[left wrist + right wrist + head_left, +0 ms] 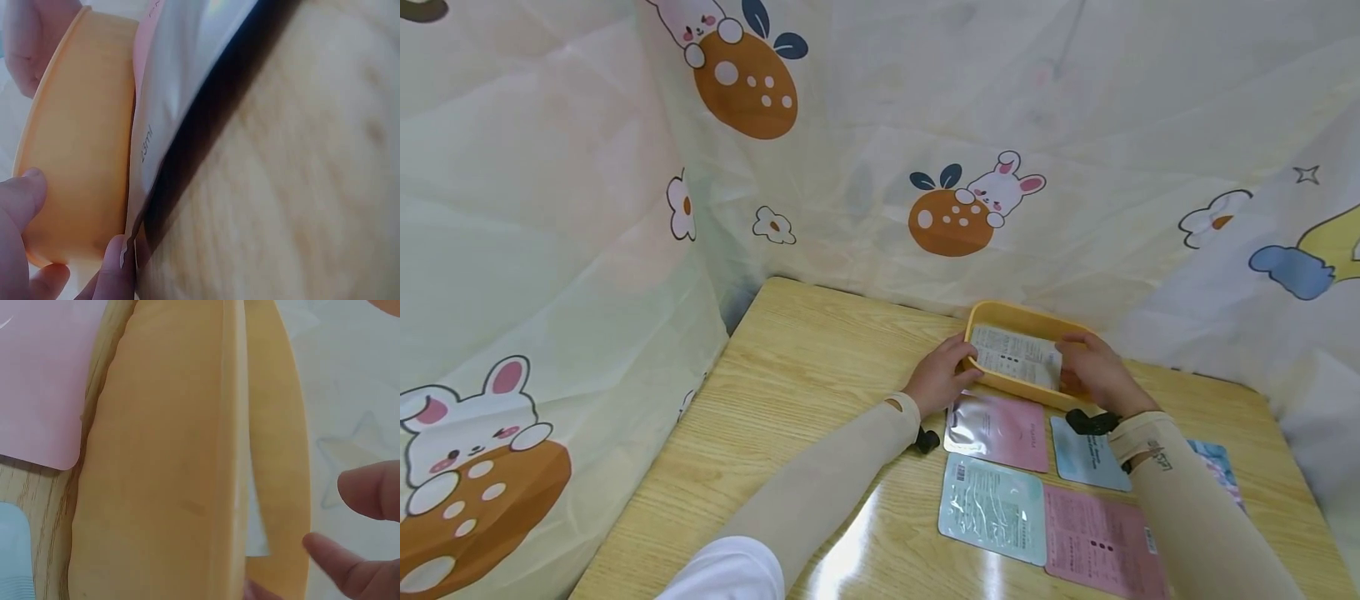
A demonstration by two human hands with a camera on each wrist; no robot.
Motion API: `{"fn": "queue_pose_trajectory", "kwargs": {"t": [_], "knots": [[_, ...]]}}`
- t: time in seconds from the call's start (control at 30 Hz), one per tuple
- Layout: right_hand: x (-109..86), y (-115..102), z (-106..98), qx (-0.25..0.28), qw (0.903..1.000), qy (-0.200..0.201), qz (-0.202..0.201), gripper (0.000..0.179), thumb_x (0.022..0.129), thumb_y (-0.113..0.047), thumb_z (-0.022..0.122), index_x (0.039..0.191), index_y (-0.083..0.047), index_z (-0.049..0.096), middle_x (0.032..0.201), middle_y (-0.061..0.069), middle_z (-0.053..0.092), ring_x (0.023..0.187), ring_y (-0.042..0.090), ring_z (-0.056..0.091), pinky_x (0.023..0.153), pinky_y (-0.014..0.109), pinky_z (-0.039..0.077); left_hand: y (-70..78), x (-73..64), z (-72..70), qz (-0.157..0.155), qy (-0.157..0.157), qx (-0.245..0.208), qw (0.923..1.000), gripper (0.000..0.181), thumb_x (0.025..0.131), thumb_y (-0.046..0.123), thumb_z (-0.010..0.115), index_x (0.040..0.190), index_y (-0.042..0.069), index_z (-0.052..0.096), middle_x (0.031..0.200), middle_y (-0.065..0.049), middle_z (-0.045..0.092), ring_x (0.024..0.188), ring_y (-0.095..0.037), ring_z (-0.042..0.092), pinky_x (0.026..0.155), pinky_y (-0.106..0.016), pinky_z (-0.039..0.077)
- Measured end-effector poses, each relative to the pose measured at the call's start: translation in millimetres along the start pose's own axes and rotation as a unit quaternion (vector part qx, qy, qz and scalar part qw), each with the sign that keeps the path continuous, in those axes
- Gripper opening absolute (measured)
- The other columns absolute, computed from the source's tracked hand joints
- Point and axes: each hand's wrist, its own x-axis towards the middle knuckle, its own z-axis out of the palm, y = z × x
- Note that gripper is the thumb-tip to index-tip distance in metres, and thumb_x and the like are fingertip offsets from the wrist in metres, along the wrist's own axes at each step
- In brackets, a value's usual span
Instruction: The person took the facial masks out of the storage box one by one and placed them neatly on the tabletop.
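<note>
An orange-yellow plastic tray point(1026, 389) stands at the back of the table. Inside it lies a pale printed sheet-mask packet point(1011, 354). My left hand point(942, 375) grips the tray's left end, its thumb point(28, 194) against the outer wall in the left wrist view. At the tray's right end, my right hand point(1103, 379) reaches over the rim beside the packet. The right wrist view shows its fingers point(340, 565) spread apart near the tray's far wall, with one fingertip partly hidden behind the near rim.
In front of the tray lie a shiny pink packet point(1000, 432), a blue packet point(1086, 454), a mint-green packet point(992, 508) and a darker pink packet point(1097, 537). A multicoloured packet point(1219, 465) is partly behind the right forearm. A patterned curtain point(850, 183) hangs behind the table.
</note>
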Motion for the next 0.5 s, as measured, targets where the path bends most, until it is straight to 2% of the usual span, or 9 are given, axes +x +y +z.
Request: {"fn": "queue_pose_trajectory", "kwargs": {"t": [0.1, 0.23, 0.37, 0.5], "knots": [[1.0, 1.1, -0.1, 0.003, 0.9999, 0.007, -0.009, 0.068, 0.112, -0.043, 0.044, 0.164, -0.004, 0.023, 0.149, 0.026, 0.037, 0.115, 0.039, 0.048, 0.084, 0.035, 0.055, 0.1, 0.1, 0.1, -0.003, -0.002, 0.001, 1.0, 0.026, 0.103, 0.035, 0.069, 0.122, 0.018, 0.065, 0.167, -0.004, 0.038, 0.148, -0.024, 0.043, 0.119, -0.037, 0.037], [2.0, 2.7, -0.1, -0.005, 0.9991, -0.016, -0.039, 0.058, 0.112, -0.043, 0.045, 0.16, -0.01, 0.039, 0.156, 0.023, 0.038, 0.12, 0.038, 0.051, 0.082, 0.028, 0.057, 0.8, 0.3, 0.0, -0.009, -0.006, -0.003, 0.9999, 0.028, 0.104, 0.035, 0.069, 0.125, 0.018, 0.065, 0.168, -0.002, 0.036, 0.149, -0.023, 0.041, 0.119, -0.036, 0.036], [2.0, 2.7, 4.1, 0.016, 0.9953, -0.051, -0.08, 0.047, 0.114, -0.028, 0.045, 0.157, -0.01, 0.047, 0.16, 0.024, 0.035, 0.125, 0.038, 0.053, 0.085, 0.03, 0.059, 1.2, 0.6, -0.6, -0.014, -0.01, -0.007, 0.9998, 0.03, 0.104, 0.036, 0.068, 0.127, 0.018, 0.065, 0.168, -0.001, 0.035, 0.15, -0.023, 0.04, 0.119, -0.037, 0.036], [1.3, 1.0, 11.1, 0.017, 0.9927, -0.062, -0.102, 0.044, 0.113, -0.016, 0.046, 0.156, -0.009, 0.049, 0.162, 0.025, 0.033, 0.13, 0.042, 0.052, 0.087, 0.034, 0.06, 0.5, 1.0, 0.1, -0.014, -0.009, -0.007, 0.9998, 0.028, 0.104, 0.036, 0.068, 0.125, 0.019, 0.065, 0.168, -0.001, 0.035, 0.149, -0.024, 0.041, 0.119, -0.037, 0.037]]}}
